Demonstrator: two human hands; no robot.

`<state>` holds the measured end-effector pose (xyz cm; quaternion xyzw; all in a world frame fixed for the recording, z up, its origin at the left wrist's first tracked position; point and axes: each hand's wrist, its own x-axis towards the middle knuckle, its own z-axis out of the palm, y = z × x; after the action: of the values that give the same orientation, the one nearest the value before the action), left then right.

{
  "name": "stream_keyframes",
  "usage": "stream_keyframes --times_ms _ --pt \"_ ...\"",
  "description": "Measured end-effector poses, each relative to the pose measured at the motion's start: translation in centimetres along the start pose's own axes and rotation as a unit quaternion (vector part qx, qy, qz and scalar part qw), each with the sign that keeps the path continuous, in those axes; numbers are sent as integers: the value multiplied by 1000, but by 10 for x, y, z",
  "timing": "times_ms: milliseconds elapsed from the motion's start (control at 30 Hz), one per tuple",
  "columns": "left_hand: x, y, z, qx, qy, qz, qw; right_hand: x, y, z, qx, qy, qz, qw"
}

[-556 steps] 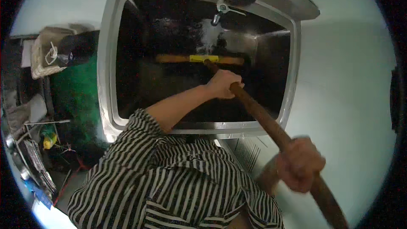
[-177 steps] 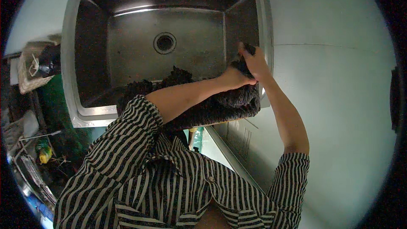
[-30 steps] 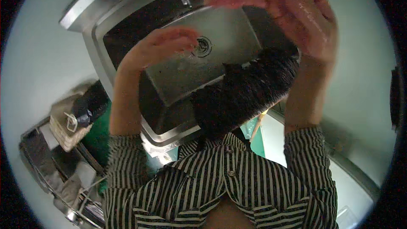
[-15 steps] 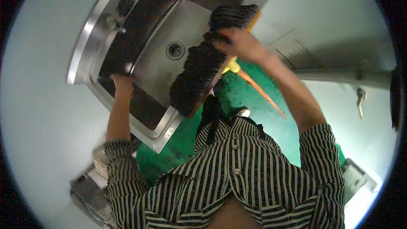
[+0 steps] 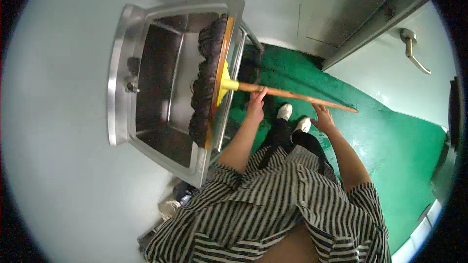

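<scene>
A wide push broom with dark, clumped bristles lies across the front side of a stainless steel sink. Its bristles hang over the basin, and its wooden head stands along the rim. From a yellow socket the wooden handle runs out to the right above the floor. My left hand is closed round the handle close to the socket. Farther along, my right hand has its fingers stretched up at the handle's underside, apart from each other; whether they touch it is hard to tell.
A tap stands on the sink's back ledge. Metal legs hold up the sink. To the right is a door with a lever handle. My white shoes stand on the green floor. Items lie below the sink's near corner.
My left hand has left the basin for the broom handle. My right hand has moved from the bristles to beside the handle. The broom head now lies along the rim, and my view has shifted right.
</scene>
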<state>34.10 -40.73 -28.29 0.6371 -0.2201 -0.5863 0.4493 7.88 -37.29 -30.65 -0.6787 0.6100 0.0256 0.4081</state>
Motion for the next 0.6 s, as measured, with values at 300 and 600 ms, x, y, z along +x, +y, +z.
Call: stream_keyframes --times_ms 300,600 --pt "13 24 -34 -308 -31 -19 951 -33 29 -10 -189 84 93 974" --pt "-72 111 -50 -317 14 -27 948 -105 33 -29 -77 9 6 997"
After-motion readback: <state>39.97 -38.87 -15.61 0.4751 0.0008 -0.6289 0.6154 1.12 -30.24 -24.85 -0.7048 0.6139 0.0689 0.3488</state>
